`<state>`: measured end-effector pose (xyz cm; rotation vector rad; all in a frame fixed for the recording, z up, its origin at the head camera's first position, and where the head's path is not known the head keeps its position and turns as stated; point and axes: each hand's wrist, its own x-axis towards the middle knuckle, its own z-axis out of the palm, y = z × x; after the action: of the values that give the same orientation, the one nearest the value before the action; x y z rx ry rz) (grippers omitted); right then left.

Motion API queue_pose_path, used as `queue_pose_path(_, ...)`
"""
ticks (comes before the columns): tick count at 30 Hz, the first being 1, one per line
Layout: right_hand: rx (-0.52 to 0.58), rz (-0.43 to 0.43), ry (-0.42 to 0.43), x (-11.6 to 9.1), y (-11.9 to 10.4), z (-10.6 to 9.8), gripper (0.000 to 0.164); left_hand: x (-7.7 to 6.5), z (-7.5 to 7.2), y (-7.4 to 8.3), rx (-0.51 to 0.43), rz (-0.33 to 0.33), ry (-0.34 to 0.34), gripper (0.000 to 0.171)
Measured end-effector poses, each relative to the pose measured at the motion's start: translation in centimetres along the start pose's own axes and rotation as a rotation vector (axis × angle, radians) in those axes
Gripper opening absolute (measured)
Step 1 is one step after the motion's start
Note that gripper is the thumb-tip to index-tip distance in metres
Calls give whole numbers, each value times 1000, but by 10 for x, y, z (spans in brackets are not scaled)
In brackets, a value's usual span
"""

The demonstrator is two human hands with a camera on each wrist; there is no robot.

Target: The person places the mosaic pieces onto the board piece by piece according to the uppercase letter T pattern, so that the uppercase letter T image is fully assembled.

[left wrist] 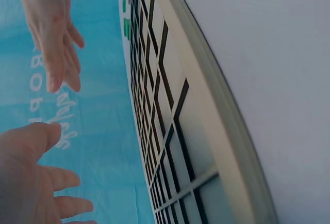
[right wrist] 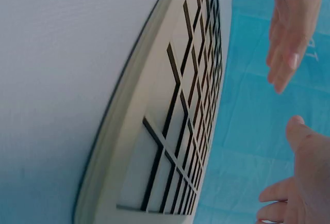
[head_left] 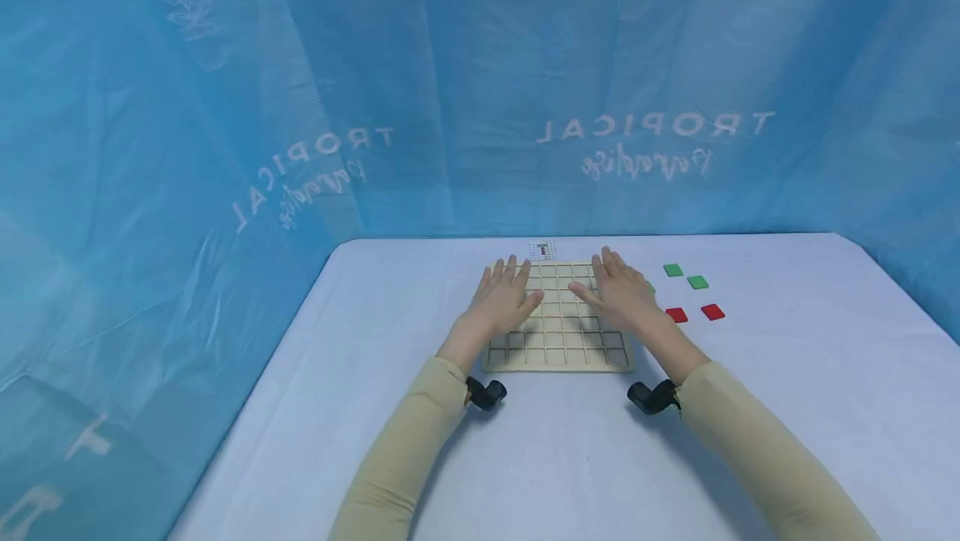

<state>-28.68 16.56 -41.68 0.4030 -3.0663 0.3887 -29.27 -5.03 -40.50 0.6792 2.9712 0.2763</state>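
Note:
A pale wooden grid board (head_left: 558,360) with rows of square recesses lies flat on the table. Over its left side hovers my left hand (head_left: 501,299), fingers straight and spread, holding nothing. My right hand (head_left: 621,295) is held the same way above the board's right side. Both wrist views show a gap between the hands and the board; the left wrist view has the right hand (left wrist: 51,33) facing the left one. Right of the board lie red square tiles (head_left: 713,312) and green square tiles (head_left: 697,282), one green tile partly hidden behind my right hand.
A small printed grid card (head_left: 542,251) lies just beyond the board's far edge. White cloth covers the table (head_left: 555,458). Blue printed curtains (head_left: 480,91) hang behind it and along the sides. A black wrist camera (head_left: 487,393) sits at each cuff.

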Motion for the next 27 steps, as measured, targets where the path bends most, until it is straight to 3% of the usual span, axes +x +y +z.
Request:
queue_pose_path(6, -20, 3, 12, -4, -1, 3, 81, 0, 3, 2, 1, 5, -17, 71)
queue_pose_path(9, -11, -2, 23, -4, -1, 1, 81, 1, 2, -1, -63, 37, -16, 71)
queue_pose_path(14, 107, -32, 69, -5, -2, -11, 79, 2, -5, -18, -378, 73, 41, 64)
queue_pose_path(18, 242, -93, 157, -4, 2, -23, 73, 2, -8, -38, -643, 29, 133, 55)
queue_pose_path(23, 375, -126, 273, -6, 23, -36, 63, -2, 3, -60, -818, -80, 154, 48)
queue_pose_path(27, 543, -69, 322, -13, 56, -42, 60, -10, 18, -70, -887, -131, 161, 46)
